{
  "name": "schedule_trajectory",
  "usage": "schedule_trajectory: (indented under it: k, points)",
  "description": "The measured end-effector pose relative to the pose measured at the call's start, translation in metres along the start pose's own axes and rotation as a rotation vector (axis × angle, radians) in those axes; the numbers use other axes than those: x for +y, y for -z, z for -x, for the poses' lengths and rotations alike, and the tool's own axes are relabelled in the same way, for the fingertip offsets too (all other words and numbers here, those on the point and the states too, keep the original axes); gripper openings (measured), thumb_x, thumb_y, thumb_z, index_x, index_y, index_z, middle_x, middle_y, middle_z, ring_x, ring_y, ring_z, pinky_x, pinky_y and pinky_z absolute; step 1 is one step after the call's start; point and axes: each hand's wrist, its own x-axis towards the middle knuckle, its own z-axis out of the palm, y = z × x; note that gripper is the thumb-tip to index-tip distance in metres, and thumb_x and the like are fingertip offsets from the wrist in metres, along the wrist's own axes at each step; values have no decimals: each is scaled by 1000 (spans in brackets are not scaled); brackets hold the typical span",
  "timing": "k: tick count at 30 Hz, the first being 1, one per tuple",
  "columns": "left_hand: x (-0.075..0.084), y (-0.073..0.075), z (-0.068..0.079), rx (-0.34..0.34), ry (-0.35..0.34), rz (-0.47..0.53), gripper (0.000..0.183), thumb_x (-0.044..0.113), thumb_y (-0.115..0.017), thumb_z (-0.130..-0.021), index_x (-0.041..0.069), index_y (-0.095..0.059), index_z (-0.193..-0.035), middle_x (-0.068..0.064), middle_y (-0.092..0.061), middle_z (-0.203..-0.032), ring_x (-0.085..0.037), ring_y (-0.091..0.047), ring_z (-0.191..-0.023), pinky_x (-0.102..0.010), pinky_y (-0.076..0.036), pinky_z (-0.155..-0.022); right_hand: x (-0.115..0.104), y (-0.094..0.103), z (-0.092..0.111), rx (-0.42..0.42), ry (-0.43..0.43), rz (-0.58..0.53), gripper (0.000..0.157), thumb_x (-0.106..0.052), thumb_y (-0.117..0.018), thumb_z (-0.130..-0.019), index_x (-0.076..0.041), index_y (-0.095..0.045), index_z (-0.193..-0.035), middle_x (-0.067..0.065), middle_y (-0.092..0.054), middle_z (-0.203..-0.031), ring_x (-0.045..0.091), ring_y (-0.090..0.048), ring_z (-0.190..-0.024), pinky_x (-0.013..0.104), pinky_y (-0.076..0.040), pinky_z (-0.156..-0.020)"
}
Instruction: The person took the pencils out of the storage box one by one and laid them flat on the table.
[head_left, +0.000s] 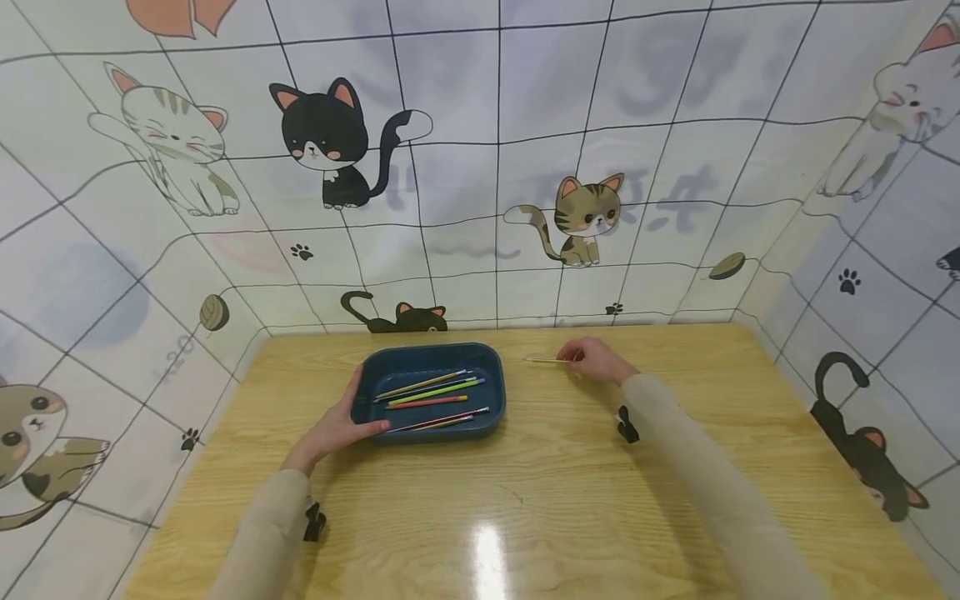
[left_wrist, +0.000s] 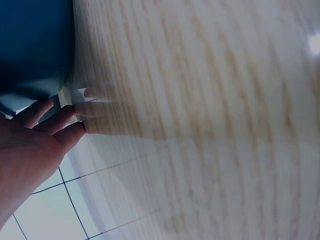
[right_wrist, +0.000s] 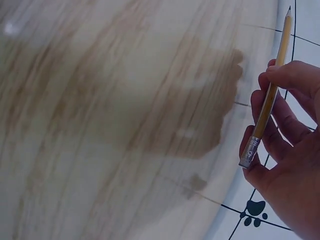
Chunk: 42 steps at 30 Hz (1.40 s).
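Observation:
A dark blue rectangular tray [head_left: 491, 423] sits on the table, with several pencils [head_left: 435, 400] in yellow, green, red and dark colours lying in it. My left hand [head_left: 337, 429] grips the tray at its left end, thumb over the near corner, fingers along the outer wall. The left wrist view shows those fingers [left_wrist: 61, 119] beside the tray's wall [left_wrist: 37, 50]. To the right of the tray, my right hand [head_left: 596, 360] pinches a yellow pencil [head_left: 547, 360] above the table. Close up, this pencil [right_wrist: 270, 100] has a sharpened tip and a metal-banded eraser end.
A wooden table [head_left: 525, 508] extends towards me, with a glare spot near its front. Cat-printed, grid-lined sheeting [head_left: 465, 192] stands behind the table and on both sides. Small black devices [head_left: 627, 425] hang at both wrists.

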Motion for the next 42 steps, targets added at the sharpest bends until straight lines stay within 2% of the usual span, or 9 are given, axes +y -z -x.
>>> schedule_trajectory:
  k: [8,19,26,42]
  points:
    - [-1,1,1,0,-7,-5,115,37,-77,-81,18,9,-156,-26,-3,-157,-52,-18,-136,-63,-22,-105,4,-6,-4,18,-46,6,19,4,-61,-88,5,-68,-106,12,-66,-95,23,-57,-85,39,-47,-77]
    - [-2,-1,1,5,-2,17,114,37,-77,-82,19,8,-156,-26,-4,-157,-52,-20,-136,-63,-22,-106,10,-13,-9,126,-104,-34,22,-1,-59,-90,2,-71,-108,12,-63,-96,24,-53,-84,39,-43,-74]
    - [-1,-1,1,8,-5,34,113,36,-77,-82,20,8,-156,-25,-5,-157,-51,-20,-137,-63,-21,-106,13,-17,-12,170,-149,-74,21,-4,-60,-92,0,-72,-109,13,-62,-102,26,-55,-90,41,-45,-79]
    - [-2,0,0,20,-16,15,113,36,-77,-82,21,7,-156,-24,-3,-158,-51,-18,-137,-63,-21,-106,16,-20,-12,189,-147,-115,24,-6,-60,-94,1,-70,-114,17,-64,-110,32,-59,-99,45,-49,-83]
